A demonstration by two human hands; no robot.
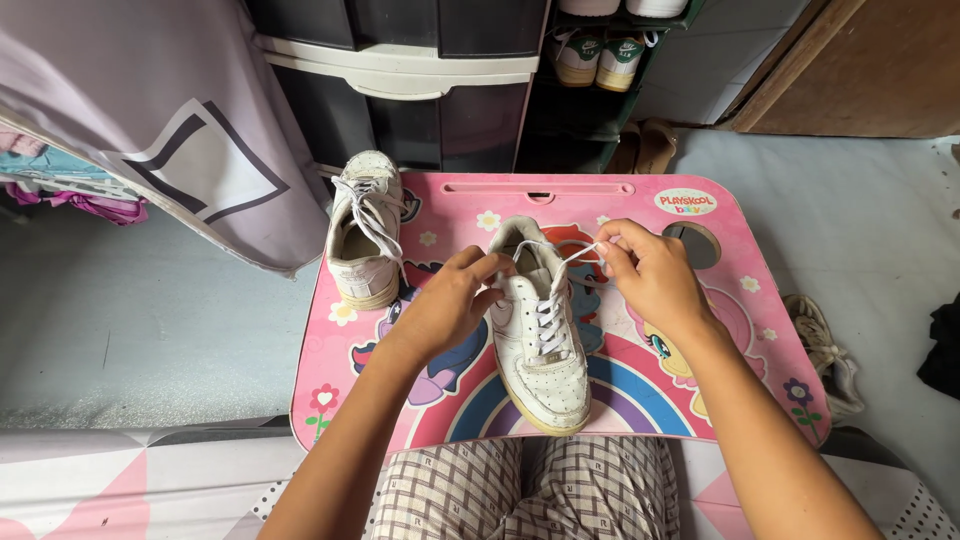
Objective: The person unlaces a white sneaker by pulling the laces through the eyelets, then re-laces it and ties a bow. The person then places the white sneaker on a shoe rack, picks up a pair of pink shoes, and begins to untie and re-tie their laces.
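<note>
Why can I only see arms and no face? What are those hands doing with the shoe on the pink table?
The camera sits on a person's head and looks down, so you see only their own arms and checked shorts. In front of them is a small pink cartoon-printed lap table. A white leather sneaker lies in the middle of it, toe toward the person. The left hand and the right hand each pinch an end of its white shoelace. A second white sneaker rests at the table's far left corner, untouched. Behind stand dark plastic drawers and a shoe shelf.
</note>
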